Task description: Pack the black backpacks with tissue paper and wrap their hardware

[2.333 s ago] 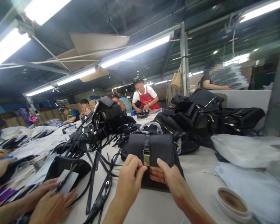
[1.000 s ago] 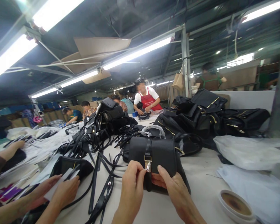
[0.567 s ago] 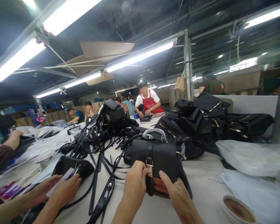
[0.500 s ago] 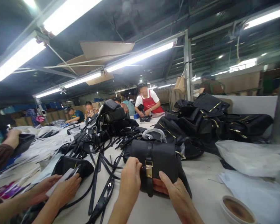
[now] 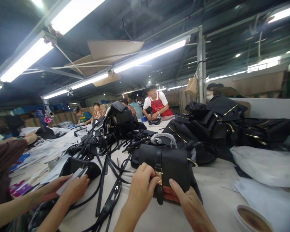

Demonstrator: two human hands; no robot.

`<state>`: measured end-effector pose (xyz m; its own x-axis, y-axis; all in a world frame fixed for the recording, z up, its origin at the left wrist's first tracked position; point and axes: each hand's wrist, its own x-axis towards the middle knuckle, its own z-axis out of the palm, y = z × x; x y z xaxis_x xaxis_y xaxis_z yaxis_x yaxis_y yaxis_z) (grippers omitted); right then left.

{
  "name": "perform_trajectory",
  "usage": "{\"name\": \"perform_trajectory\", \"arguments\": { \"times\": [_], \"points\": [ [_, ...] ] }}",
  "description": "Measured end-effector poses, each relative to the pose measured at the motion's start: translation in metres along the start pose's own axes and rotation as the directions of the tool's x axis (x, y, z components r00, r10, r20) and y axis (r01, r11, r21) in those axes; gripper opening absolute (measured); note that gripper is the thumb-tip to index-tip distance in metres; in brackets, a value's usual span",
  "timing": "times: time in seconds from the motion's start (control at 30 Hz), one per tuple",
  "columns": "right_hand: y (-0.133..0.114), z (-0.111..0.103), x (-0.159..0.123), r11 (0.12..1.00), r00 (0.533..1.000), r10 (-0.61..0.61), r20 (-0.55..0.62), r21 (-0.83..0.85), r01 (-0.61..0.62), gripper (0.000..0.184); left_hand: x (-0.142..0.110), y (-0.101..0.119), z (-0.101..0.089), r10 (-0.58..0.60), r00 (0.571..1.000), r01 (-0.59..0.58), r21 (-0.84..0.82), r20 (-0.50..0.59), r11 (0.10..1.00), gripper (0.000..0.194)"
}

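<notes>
A black handbag (image 5: 175,161) with a front flap stands on the pale table right before me. Down the middle of its flap runs a black strap (image 5: 159,156) with a gold clasp (image 5: 159,178). My left hand (image 5: 142,185) is closed at the clasp, thumb and bent fingers pressed against the metal. With the thumb on the front and the fingers tucked under the flap's lower edge, my right hand (image 5: 189,199) grips the flap. Clear wrapping covers the bag's handle (image 5: 163,138).
Loose black straps (image 5: 100,193) lie left of the bag, and black bags (image 5: 205,129) are heaped behind it. A cup of brown liquid (image 5: 252,219) and plastic sheeting (image 5: 265,164) are at right. A co-worker's hands (image 5: 74,191) hold a white strip at left.
My left hand has moved a little right, from the clasp's left side onto the clasp. My right hand keeps hold of the flap. At far left, a person's arm has shifted away from a black item.
</notes>
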<state>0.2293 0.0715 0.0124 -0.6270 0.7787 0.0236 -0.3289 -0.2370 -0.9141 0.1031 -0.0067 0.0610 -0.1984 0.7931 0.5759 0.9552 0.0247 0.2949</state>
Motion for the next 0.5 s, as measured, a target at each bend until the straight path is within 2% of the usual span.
{"name": "perform_trajectory", "arguments": {
  "times": [0.07, 0.17, 0.23, 0.3, 0.37, 0.4, 0.43, 0.5],
  "points": [
    [0.000, -0.002, -0.001, 1.000, 1.000, 0.005, -0.005, -0.021, -0.005, 0.059, 0.009, -0.001, 0.006, 0.109, 0.994, -0.109, 0.096, 0.006, 0.989, 0.024],
    [0.000, -0.004, -0.001, 0.998, 0.999, 0.024, 0.028, -0.052, -0.023, 0.061, 0.019, -0.008, 0.013, 0.280, 0.958, -0.257, 0.252, -0.058, 0.933, 0.023],
    [0.002, -0.003, 0.001, 0.997, 0.999, 0.016, 0.027, -0.076, -0.014, 0.064, 0.022, -0.013, 0.019, 0.365, 0.923, -0.311, 0.325, -0.120, 0.893, 0.021],
    [0.004, -0.003, 0.004, 0.994, 1.000, 0.009, 0.000, -0.109, -0.009, 0.063, 0.025, -0.017, 0.023, 0.402, 0.898, -0.327, 0.343, -0.177, 0.880, 0.021],
    [0.008, -0.003, 0.007, 0.990, 0.999, 0.022, -0.026, -0.140, -0.026, 0.060, 0.029, -0.020, 0.020, 0.379, 0.899, -0.309, 0.296, -0.219, 0.904, 0.022],
    [0.010, -0.004, 0.008, 0.989, 0.999, 0.035, -0.037, -0.146, -0.040, 0.058, 0.031, -0.022, 0.014, 0.325, 0.911, -0.264, 0.246, -0.255, 0.933, 0.023],
    [0.012, -0.005, 0.009, 0.989, 0.998, 0.048, -0.044, -0.138, -0.053, 0.055, 0.034, -0.025, 0.006, 0.239, 0.925, -0.191, 0.182, -0.294, 0.965, 0.023],
    [0.012, -0.008, 0.009, 0.994, 0.996, 0.078, -0.033, -0.072, -0.080, 0.050, 0.036, -0.033, -0.017, -0.007, 0.938, 0.018, 0.029, -0.347, 0.999, 0.023]
  ]
}}
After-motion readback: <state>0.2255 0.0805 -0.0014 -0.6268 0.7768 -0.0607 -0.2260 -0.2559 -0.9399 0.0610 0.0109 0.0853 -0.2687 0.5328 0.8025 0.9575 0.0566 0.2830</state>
